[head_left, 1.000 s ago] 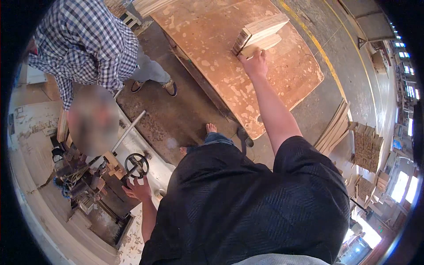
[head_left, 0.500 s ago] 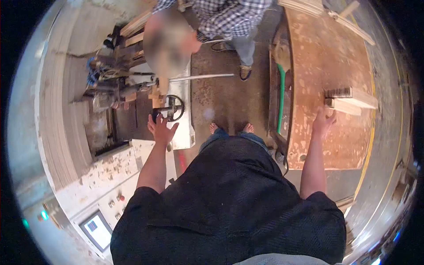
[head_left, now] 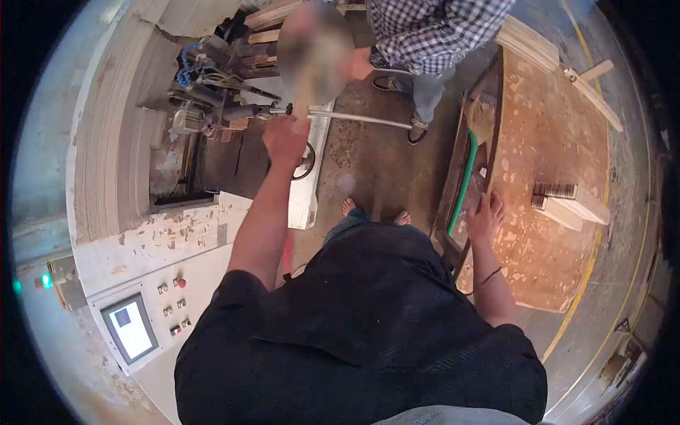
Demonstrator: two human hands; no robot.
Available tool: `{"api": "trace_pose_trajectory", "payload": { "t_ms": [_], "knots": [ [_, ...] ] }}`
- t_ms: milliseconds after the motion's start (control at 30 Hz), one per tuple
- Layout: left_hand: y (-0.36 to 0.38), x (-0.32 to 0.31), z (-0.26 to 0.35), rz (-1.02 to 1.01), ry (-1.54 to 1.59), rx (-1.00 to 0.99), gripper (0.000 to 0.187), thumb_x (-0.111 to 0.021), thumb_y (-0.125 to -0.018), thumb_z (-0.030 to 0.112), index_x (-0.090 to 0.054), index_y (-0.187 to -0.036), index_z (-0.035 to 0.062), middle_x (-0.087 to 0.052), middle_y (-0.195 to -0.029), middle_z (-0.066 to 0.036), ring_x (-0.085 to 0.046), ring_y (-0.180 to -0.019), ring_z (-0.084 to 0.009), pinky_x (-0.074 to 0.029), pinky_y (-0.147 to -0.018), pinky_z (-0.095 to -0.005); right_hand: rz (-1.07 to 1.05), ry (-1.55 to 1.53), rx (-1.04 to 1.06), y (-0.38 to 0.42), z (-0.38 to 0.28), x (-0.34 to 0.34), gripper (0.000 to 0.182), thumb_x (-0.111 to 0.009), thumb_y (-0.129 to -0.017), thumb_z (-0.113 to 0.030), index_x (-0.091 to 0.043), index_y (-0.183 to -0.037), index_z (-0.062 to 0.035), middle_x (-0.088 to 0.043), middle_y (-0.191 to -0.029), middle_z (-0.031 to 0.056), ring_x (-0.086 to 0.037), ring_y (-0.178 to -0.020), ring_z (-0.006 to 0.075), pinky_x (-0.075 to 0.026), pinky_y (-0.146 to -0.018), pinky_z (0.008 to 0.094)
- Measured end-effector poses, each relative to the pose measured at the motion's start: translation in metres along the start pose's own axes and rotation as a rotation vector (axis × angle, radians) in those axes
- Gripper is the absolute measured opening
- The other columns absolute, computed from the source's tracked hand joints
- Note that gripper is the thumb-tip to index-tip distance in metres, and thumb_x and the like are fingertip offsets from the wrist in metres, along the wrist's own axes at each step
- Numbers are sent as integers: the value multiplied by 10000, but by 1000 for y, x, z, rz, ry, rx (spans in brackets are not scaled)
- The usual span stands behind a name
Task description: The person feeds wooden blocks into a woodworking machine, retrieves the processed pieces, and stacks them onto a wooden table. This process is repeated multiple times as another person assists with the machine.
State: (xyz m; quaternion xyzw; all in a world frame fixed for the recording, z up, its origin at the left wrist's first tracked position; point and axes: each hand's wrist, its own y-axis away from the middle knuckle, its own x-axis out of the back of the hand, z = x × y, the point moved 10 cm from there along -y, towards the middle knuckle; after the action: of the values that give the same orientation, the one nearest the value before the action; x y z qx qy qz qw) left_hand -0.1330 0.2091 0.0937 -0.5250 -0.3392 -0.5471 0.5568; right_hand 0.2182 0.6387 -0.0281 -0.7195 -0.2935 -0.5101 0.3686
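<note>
My left hand (head_left: 286, 142) reaches over the machine bed, just above the black handwheel (head_left: 307, 161). Its fingers are curled round the lower end of a pale wooden piece (head_left: 302, 108), though the fingertips are hidden. The upper end of that piece runs into a blurred area. Beside my wrist, a metal bar (head_left: 365, 120) sticks out from the machine. At the near left edge of the worn wooden table (head_left: 528, 262), my right hand (head_left: 486, 218) rests with fingers bent and apart, holding nothing. Stacked wooden pieces (head_left: 575, 205) lie to its right.
A co-worker in a checked shirt (head_left: 439, 35) stands ahead, one hand (head_left: 361, 64) by the machine. A control panel with a screen (head_left: 129, 331) and buttons is at lower left. A green hose (head_left: 464, 184) hangs along the table's side. More wooden strips (head_left: 530, 44) lie at the far end.
My left hand has moved forward from beside the handwheel and closed at the wooden piece. My right hand has shifted left, away from the stacked pieces, to the table edge. The view has turned slightly.
</note>
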Motion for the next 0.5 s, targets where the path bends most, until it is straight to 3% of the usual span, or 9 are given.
{"api": "trace_pose_trajectory", "payload": {
  "t_ms": [33,133,267,400,500],
  "knots": [
    [-5,-15,-8,-150,-118,138,416,-682,-824,444,-695,-1017,75,-667,-1055,-131,-596,-1080,-316,-448,-892,-473,14,-9,15,-1,1,4,428,-659,-808,-295,-618,-1204,-136,-495,-1318,131,-381,-1303,376,-291,-1102,512],
    [-13,-20,-1,-96,-340,125,469,-631,-829,510,-684,-1036,93,-670,-1032,-129,-625,-1032,-317,-430,-893,-540,-37,-69,-13,-6,-1,7,368,-646,-810,-251,-647,-1156,-125,-509,-1310,121,-395,-1289,368,-315,-1083,510],
    [-19,-37,-16,-116,-285,219,404,-629,-834,437,-660,-1044,93,-668,-1035,-146,-637,-1015,-316,-413,-886,-580,-85,-55,-86,-5,1,6,348,-641,-805,-223,-661,-1136,-117,-503,-1326,118,-392,-1296,362,-310,-1098,496],
    [-13,-25,-9,-119,-63,261,347,-649,-774,327,-616,-1003,68,-654,-1005,-169,-623,-995,-327,-451,-841,-533,-81,-66,-122,-3,2,8,351,-655,-767,-202,-653,-1112,-139,-480,-1344,150,-408,-1284,373,-312,-1105,493],
    [-8,-22,14,-17,183,30,373,-701,-756,267,-601,-1022,27,-614,-961,-179,-601,-903,-364,-487,-817,-443,-88,-115,-130,-3,7,3,370,-680,-765,-236,-648,-1113,-118,-508,-1304,167,-406,-1280,377,-290,-1116,500]
  ]
}}
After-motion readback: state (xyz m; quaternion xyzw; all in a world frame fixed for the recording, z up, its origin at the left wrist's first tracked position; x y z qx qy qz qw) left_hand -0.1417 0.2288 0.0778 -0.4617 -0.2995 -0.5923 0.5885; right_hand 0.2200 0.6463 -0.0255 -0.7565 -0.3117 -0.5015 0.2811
